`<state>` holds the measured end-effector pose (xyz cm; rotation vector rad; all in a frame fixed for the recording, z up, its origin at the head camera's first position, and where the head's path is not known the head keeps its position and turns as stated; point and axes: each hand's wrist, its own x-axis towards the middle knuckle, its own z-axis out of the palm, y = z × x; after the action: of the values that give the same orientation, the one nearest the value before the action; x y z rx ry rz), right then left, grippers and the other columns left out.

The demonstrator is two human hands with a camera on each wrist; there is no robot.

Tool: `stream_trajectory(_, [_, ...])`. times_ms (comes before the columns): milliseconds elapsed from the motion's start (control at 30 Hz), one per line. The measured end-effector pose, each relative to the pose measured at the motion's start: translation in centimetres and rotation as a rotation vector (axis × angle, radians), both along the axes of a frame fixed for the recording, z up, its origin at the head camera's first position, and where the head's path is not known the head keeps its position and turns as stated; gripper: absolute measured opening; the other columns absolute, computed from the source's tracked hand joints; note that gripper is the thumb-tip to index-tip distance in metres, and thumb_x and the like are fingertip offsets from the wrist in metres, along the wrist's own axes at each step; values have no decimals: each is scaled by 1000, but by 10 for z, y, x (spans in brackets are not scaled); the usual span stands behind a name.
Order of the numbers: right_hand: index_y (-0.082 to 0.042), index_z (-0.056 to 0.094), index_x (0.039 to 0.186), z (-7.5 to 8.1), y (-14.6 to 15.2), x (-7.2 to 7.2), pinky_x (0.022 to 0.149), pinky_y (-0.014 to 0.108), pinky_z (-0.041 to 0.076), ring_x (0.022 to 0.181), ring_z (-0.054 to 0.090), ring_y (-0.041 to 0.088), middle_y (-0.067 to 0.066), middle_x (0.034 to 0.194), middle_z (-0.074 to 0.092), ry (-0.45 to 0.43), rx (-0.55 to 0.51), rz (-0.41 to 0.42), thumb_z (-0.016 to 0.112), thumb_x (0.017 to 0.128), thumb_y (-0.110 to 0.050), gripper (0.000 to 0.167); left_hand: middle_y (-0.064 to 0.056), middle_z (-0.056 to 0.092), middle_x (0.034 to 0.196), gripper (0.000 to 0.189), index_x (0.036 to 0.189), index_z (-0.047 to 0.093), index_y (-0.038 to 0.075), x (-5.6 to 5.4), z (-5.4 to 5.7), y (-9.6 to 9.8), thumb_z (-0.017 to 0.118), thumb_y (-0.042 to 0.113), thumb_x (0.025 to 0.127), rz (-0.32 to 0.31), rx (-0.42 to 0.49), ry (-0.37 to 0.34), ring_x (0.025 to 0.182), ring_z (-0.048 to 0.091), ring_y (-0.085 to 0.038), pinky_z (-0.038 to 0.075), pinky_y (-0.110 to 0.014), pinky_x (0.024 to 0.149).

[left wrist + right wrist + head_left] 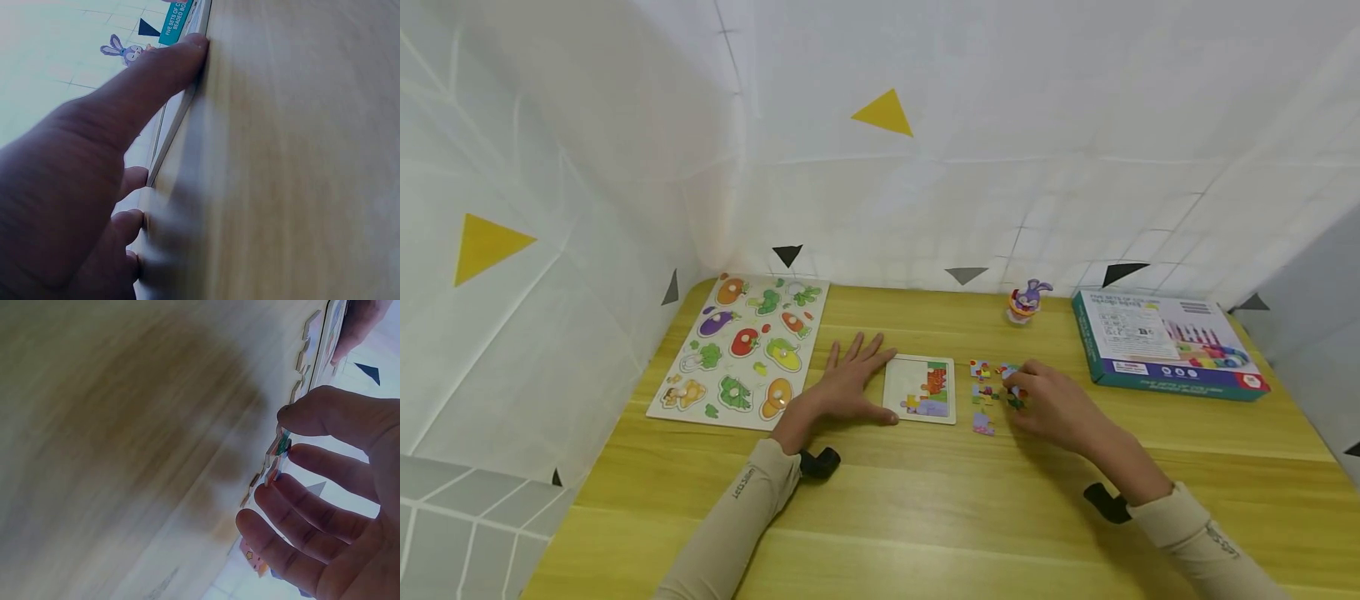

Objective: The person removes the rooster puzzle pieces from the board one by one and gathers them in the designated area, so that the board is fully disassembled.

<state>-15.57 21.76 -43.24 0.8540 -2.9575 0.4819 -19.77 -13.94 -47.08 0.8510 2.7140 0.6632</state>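
Note:
A small puzzle tray [898,367] lies on the table, its right and lower part filled with joined colourful pieces [928,402]. My left hand [850,385] rests with fingers spread at the tray's left side, thumb at the near left corner and a fingertip at the far left one. In the left wrist view the thumb [156,75] lies against the tray's edge. To the right of the tray, my right hand [1052,404] pinches a puzzle piece [281,445] between thumb and index finger, low over the table. Loose puzzle pieces [983,423] lie beside it, some partly hidden by the fingers.
A white vegetable peg board [748,367] lies left of my left hand. Behind the loose pieces stands a purple rabbit figure [1028,302]. A boxed bead set [1172,343] lies at the right. White sheeting [880,208] hangs along the back of the wooden table [925,508].

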Motion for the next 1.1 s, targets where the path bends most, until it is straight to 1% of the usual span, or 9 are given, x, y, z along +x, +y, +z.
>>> stream_trajectory(167, [-3,74,105,-1,0,-2,71,41,53,80,57,19,11,101,62,0,7,8,84,74,-7,33,-7,3,168,111,161,24,22,0,1,0,76,67,75,2,-2,-3,152,-8,-33,-12,-62,114])
stream_trajectory(400, [-4,74,103,-1,-1,-3,70,40,53,79,57,18,10,99,62,1,20,19,85,73,-8,32,-6,4,168,112,161,25,22,1,2,1,77,69,74,6,6,-2,152,-8,-33,-12,-61,114])
stream_trajectory(700, [-3,74,105,2,-2,-2,71,41,53,80,58,18,10,102,63,-3,15,22,84,74,-9,34,-7,4,168,111,161,25,23,1,1,1,77,68,74,8,1,5,152,-7,-33,-12,-61,114])
stream_trajectory(867, [-3,74,107,4,-9,0,71,41,53,81,59,19,11,104,65,8,-7,22,83,74,-8,35,-6,4,168,112,161,25,23,1,1,1,77,68,73,10,-1,1,152,-8,-33,-13,-60,114])
stream_trajectory(1100, [-4,73,108,7,-27,2,76,44,54,89,63,25,11,107,65,-3,-68,46,85,74,-10,36,-6,4,168,111,161,25,22,1,0,1,77,68,74,9,6,0,152,-8,-33,-13,-61,114])
